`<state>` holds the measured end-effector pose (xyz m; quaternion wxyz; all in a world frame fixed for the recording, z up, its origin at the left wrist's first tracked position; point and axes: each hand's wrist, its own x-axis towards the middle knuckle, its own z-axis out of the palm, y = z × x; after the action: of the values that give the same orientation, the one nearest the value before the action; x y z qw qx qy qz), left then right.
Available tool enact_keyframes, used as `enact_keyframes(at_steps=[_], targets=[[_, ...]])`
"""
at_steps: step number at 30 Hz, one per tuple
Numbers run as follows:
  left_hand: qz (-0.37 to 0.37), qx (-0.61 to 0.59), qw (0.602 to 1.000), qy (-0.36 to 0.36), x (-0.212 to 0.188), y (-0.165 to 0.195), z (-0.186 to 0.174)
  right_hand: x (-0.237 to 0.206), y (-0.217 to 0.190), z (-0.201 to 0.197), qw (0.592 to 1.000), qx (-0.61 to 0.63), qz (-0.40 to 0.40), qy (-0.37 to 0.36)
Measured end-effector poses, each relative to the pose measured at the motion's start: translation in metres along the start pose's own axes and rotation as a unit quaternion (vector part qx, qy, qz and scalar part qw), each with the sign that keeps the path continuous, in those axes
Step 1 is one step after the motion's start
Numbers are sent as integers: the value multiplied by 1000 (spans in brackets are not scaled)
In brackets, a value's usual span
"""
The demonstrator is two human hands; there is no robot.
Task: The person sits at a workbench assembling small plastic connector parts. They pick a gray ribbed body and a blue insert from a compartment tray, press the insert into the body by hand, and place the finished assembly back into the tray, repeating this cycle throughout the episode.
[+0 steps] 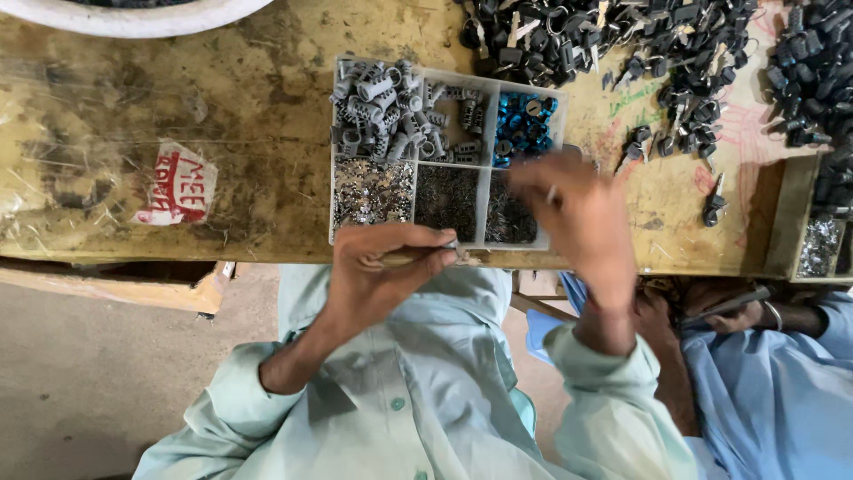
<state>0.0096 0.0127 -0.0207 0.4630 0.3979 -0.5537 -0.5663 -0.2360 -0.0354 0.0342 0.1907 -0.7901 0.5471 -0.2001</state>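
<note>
Head view, left hand [384, 267] pinched a thin tool [426, 253], right hand [569, 213] blurred over tray [355, 238], grip unclear, black parts [622, 44] beyond, co-worker's hand [724, 311] partly hidden.

shirt: pale green | buttoned front | long sleeves, cuffs rolled

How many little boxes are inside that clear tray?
6. The clear tray has three on top: grey cylinders, small grey pieces, shiny blue pieces. Three below: silvery bits, dark bits, and dark bits partly hidden behind the right hand.
</note>
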Motion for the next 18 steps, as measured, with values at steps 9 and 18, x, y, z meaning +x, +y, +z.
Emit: enact_keyframes(at_steps=[9,18], targets=[[78,-7,997,-19,25,-18,-6,35,51,28,994,-76,32,68],[75,10,997,-25,24,-23,-3,35,58,32,982,-168,-42,71]])
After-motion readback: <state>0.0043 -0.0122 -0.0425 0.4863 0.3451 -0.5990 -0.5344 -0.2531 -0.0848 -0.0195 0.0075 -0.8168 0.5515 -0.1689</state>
